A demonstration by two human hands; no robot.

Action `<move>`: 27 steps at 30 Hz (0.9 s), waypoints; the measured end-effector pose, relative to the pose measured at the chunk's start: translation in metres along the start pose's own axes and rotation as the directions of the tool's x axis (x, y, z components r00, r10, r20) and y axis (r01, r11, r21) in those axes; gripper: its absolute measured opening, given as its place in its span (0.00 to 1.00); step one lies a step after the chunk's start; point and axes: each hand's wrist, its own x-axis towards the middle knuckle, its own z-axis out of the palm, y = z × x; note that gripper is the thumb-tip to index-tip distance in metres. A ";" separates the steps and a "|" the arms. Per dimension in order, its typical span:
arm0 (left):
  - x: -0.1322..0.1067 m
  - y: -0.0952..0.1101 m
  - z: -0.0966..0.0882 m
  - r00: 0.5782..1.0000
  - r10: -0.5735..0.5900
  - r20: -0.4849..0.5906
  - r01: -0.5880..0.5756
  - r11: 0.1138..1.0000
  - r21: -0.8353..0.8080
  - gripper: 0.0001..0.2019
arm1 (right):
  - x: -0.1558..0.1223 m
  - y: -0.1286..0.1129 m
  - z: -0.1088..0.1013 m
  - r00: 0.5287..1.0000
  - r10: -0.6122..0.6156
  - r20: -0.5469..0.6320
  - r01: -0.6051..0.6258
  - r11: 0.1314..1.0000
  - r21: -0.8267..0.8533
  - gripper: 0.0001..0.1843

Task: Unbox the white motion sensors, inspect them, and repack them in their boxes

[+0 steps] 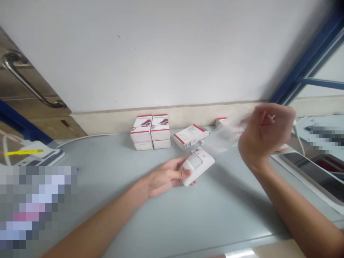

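Note:
My left hand [169,175] is closed around a white motion detector [199,164], which has a pale window in its front. The thumb presses on the lower end of its casing and the detector is tilted, just above the grey table [172,222]. My right hand [268,132] is raised to the right, fingers curled and smeared by motion. From its fingers trails a thin clear plastic bag [223,136], blurred, which reaches down towards the detector. A white and red carton [191,138] lies flat just behind the detector.
Small white and red cartons [150,130] are stacked against the wall. Another carton [220,122] is partly behind the bag. A dark flat device [314,175] lies on the right, a white power strip [43,154] on the left. Blue frame posts [309,61] flank the table.

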 end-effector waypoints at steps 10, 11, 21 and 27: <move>-0.003 0.005 0.002 1.000 0.002 0.004 -0.002 1.000 -0.030 0.37 | -0.024 0.021 0.028 0.877 0.473 0.083 -0.474 0.881 -0.011 0.06; -0.004 0.005 0.002 1.000 0.009 0.003 -0.009 0.999 -0.037 0.38 | -0.028 0.024 0.035 0.852 0.508 0.130 -0.509 0.860 -0.030 0.07; -0.004 0.001 0.002 0.996 0.067 -0.053 -0.072 0.992 -0.106 0.32 | -0.033 0.036 0.093 0.577 0.577 0.578 -0.622 0.769 -0.147 0.30; 0.008 -0.005 0.000 0.985 0.117 -0.124 -0.150 0.941 -0.305 0.23 | -0.030 0.015 0.044 0.654 0.513 0.556 -0.535 0.833 -0.138 0.27</move>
